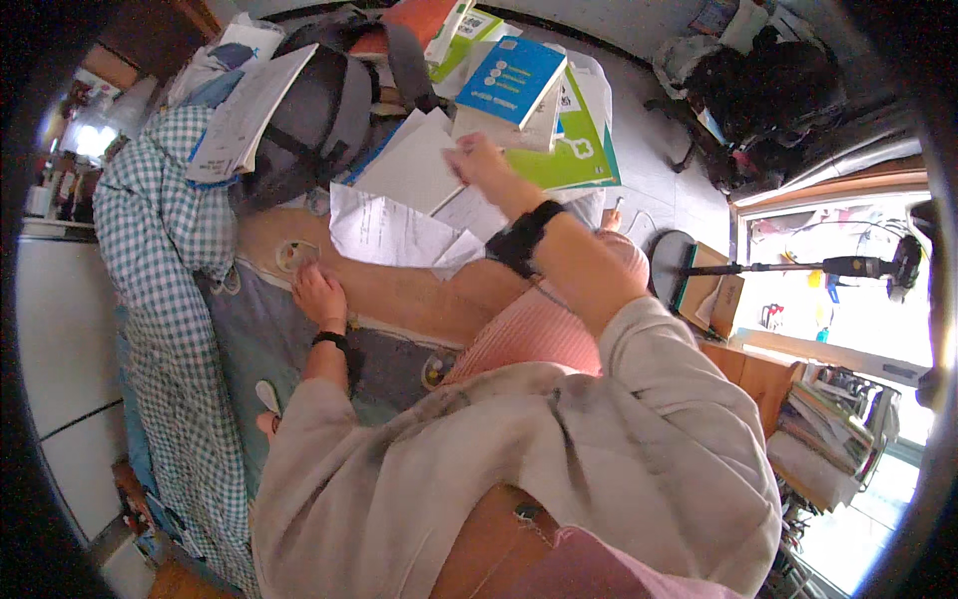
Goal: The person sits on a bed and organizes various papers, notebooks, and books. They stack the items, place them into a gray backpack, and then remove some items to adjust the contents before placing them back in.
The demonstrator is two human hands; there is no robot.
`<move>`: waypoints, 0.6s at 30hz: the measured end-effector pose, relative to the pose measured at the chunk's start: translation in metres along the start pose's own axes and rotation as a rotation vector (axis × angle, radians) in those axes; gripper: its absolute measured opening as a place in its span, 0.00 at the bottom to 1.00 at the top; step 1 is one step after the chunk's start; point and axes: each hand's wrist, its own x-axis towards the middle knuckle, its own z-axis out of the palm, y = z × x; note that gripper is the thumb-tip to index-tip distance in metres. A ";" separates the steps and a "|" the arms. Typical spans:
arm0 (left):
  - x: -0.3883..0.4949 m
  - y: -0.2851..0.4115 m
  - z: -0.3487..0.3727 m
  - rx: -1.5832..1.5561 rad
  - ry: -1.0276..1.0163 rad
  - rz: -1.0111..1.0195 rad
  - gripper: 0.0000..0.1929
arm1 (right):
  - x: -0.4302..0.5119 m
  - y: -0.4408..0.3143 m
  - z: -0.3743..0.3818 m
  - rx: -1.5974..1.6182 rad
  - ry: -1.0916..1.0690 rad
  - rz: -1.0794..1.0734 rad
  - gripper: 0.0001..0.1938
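My right hand (477, 161) is at the right edge of a white sheet of paper (415, 161), its fingers bent; whether they pinch the sheet is blurred. Below it lie a creased printed sheet (382, 228) and more loose paper. A blue-covered book (513, 81) rests on other books just beyond this hand, over a green-covered book (572, 153). My left hand (320, 293) lies palm down with fingers spread on the tan patterned cloth, beside a round printed motif, and holds nothing. Both wrists wear black bands.
A dark grey backpack (307, 112) stands at the upper left with a paper booklet (247, 116) leaning on it. A green checked cloth (168, 299) runs down the left side. At right are a round-based stand (670, 273), a cardboard box (726, 307) and stacked papers (831, 419).
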 end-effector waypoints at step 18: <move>0.004 0.041 0.016 0.202 0.130 -0.118 0.27 | 0.135 0.051 -0.130 -0.095 0.533 0.254 0.41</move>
